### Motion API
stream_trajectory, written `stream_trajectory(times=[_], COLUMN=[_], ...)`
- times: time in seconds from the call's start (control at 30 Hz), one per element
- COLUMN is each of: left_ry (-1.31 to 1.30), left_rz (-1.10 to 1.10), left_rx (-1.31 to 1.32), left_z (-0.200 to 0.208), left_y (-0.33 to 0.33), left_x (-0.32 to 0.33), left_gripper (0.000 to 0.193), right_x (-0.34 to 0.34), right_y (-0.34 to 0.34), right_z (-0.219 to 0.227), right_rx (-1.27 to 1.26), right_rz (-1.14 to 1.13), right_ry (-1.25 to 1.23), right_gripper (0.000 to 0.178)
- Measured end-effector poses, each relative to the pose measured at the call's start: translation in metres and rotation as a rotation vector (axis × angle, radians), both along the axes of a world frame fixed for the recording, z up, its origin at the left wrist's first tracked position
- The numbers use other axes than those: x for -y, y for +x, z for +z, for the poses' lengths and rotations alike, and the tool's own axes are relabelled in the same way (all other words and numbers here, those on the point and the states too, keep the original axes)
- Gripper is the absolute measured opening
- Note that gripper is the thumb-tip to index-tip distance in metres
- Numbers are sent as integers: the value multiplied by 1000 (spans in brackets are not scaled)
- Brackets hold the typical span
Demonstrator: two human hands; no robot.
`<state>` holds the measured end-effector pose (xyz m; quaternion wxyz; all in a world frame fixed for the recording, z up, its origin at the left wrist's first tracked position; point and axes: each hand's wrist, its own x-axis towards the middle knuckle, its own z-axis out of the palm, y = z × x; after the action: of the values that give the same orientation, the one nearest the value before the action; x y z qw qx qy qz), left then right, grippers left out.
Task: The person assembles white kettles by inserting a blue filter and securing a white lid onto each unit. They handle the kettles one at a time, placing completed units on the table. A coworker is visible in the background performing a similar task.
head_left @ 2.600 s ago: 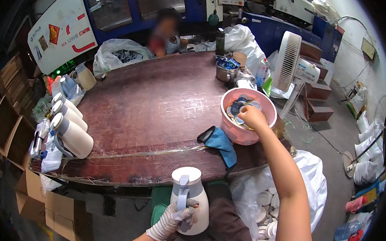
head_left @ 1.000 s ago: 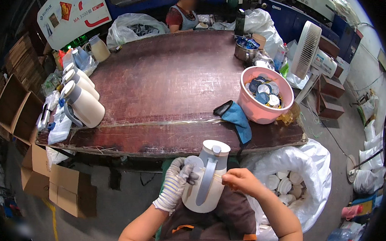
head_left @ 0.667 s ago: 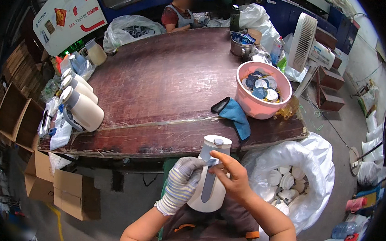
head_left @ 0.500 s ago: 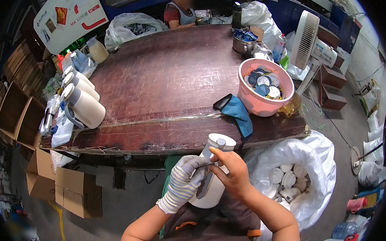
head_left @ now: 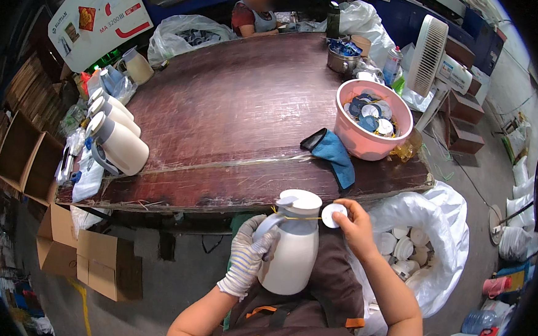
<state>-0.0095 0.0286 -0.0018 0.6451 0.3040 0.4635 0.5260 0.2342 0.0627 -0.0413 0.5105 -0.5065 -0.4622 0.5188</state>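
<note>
A white thermos jug [head_left: 292,262] with a grey collar and handle stands upright on my lap, just in front of the table edge. My left hand [head_left: 248,256], in a striped knit glove, is closed round its grey handle. Bare, my right hand [head_left: 357,229] pinches a round white tag [head_left: 332,215] beside the jug's neck. A thin yellow string [head_left: 303,219] runs taut from the tag across the grey collar to the handle side. More round tags, white and blue, fill a pink tub [head_left: 369,148] on the table.
Several similar jugs [head_left: 125,150] line the table's left end. A blue cloth [head_left: 334,156] lies near the tub. A white sack [head_left: 443,240] of white parts stands at my right, a fan [head_left: 428,57] beyond. Cardboard boxes [head_left: 106,269] sit lower left. Another person [head_left: 253,19] is across the table.
The jug has turned so its handle points left, and my left hand has shifted onto it. My right hand has moved right, away from the jug, with the tag now visible and the string stretched.
</note>
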Motion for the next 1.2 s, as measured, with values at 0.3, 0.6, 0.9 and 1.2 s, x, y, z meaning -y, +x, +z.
stream_trajectory(times=[0.3,0.6,0.9,1.2], left_ry=[41,201,72,229], left_rz=[-106,-172,-186,-8], left_rx=[-146,-824,-470,-236], left_z=[8,16,7,32], left_y=[-12,-32,-55,-86], left_x=[-11,-21,-10,20], left_gripper=[47,39,42,43], right_x=[40,81,67,77], right_y=[-19,-64,-48,-44], right_z=[-30,19,-14,-13], right_rx=[-156,158,-552,-291], right_rz=[192,321,123,376], right_ry=[-103,119,-293,-145], right_gripper=[25,25,14,14])
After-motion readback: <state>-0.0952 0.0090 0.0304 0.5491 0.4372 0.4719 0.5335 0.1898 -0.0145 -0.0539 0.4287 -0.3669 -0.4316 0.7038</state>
